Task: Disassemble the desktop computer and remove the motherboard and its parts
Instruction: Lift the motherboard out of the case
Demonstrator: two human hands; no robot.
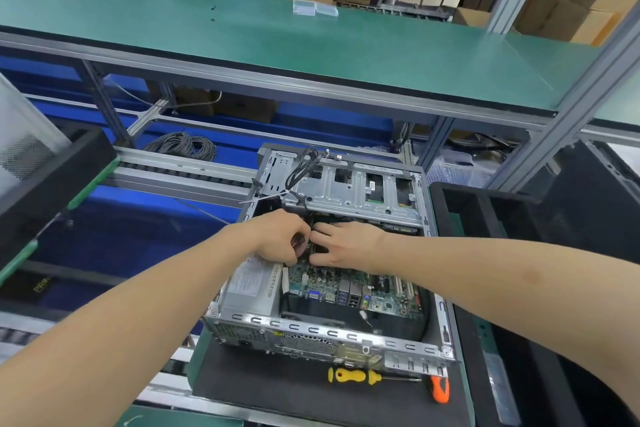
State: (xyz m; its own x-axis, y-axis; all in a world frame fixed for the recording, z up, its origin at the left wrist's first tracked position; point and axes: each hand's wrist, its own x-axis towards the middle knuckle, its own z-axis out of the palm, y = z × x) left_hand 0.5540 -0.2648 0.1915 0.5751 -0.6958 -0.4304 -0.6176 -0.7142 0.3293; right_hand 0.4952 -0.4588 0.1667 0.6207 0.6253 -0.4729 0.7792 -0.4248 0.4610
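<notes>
Works in lidless case [332,333] with motherboard [325,282] not yet out. Pinches small plug [300,241] with curled left hand [282,239]; rests flat right hand [346,243] alongside.

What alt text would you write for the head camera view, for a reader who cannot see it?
A person's left hand and right hand meet over the green motherboard inside an open desktop case. A yellow-handled screwdriver lies on the black mat in front.
</notes>
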